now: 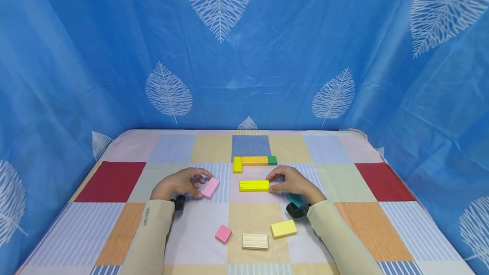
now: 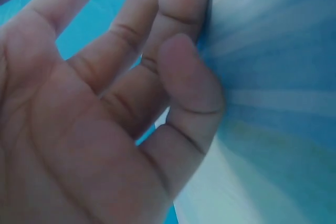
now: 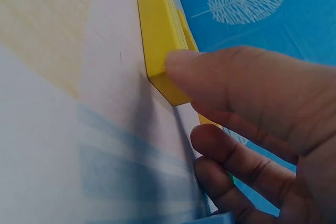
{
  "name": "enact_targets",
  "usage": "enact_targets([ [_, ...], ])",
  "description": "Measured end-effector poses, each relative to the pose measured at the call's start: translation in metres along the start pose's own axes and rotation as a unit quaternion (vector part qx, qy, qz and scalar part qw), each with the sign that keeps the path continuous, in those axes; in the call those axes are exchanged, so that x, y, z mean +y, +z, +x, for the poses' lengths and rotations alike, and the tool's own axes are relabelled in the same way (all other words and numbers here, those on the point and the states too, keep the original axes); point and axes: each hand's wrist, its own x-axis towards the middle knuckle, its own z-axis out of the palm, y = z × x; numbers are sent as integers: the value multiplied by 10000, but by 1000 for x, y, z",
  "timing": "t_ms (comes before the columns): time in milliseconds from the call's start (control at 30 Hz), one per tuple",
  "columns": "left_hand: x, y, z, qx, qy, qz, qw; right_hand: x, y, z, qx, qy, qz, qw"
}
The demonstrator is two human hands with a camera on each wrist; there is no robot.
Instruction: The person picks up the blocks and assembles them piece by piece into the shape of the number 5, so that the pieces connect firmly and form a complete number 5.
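On the left, a pink block [image 1: 211, 188] lies on the patchwork cloth, right at the thumb and index fingertip of my left hand [image 1: 182, 182]. The fingers of that hand are loosely bent in the left wrist view, where no block shows. My right hand [image 1: 292, 181] pinches the right end of a long bright yellow block [image 1: 254, 186] in the middle. In the right wrist view the thumb presses on the end of this yellow block [image 3: 157, 30]; the index fingertip is hidden behind it.
Beyond the yellow block, a yellow block [image 1: 237, 164], an orange block [image 1: 254, 161] and a green block [image 1: 272, 160] adjoin. Nearer me lie a small pink block [image 1: 223, 234], a striped wooden block [image 1: 254, 241] and a pale yellow block [image 1: 283, 228]. A teal piece [image 1: 295, 200] shows by the right wrist.
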Motion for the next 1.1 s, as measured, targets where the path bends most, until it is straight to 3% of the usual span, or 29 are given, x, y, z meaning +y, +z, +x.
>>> enact_targets([
  [233, 2, 6, 4, 204, -112, 178, 9996, 1, -2, 2, -22, 119, -18, 9999],
  [533, 11, 17, 10, 313, 84, 449, 9985, 5, -6, 1, 22, 202, -21, 9998],
  [833, 21, 30, 14, 356, 173, 505, 9979, 10, -12, -2, -46, -5, -42, 10000],
  [1100, 28, 37, 18, 460, 114, 630, 9969, 12, -15, -2, -119, 48, 79, 9999],
])
